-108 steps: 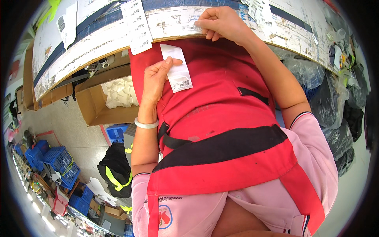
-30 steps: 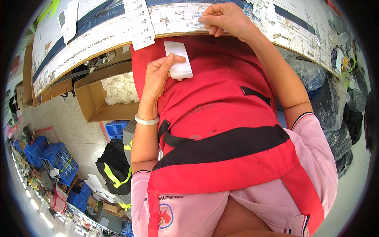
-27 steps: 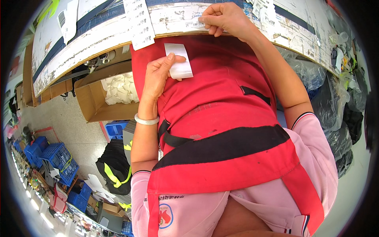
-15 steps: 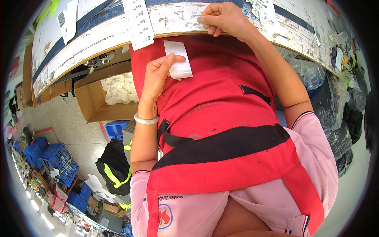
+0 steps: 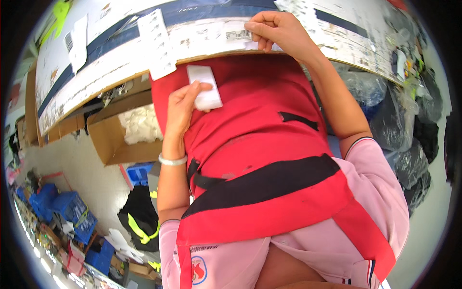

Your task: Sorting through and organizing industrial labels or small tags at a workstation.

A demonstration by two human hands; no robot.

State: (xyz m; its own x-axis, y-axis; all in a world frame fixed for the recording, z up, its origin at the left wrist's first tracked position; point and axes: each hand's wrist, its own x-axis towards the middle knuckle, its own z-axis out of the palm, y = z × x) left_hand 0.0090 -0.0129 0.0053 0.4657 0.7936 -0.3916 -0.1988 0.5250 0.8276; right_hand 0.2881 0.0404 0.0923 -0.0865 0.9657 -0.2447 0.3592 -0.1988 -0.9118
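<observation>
My left hand (image 5: 182, 108) is closed on a blank white paper slip (image 5: 206, 86), thumb across its face, in front of the red apron (image 5: 260, 101). Over the table's near edge my right hand (image 5: 275, 30) is pinched, thumb and forefinger together, on the right end of a small barcode label (image 5: 237, 35). The label's left part shows against the table; whether it touches the surface I cannot tell. Between the two hands and further left, a strip of barcode labels (image 5: 157, 45) hangs over the table edge.
The worn white table (image 5: 202, 41) spans the top. More labels lie at its back right (image 5: 301, 12) and a white strip (image 5: 78, 45) at left. Below left, a cardboard box (image 5: 108, 147) holds white scraps. Plastic bags (image 5: 392, 115) pile up at right; blue crates (image 5: 74, 212) stand lower left.
The view has shifted, so the table and body sit differently in it. The barcode label at my right hand now shows more plainly. My left hand keeps the white slip.
</observation>
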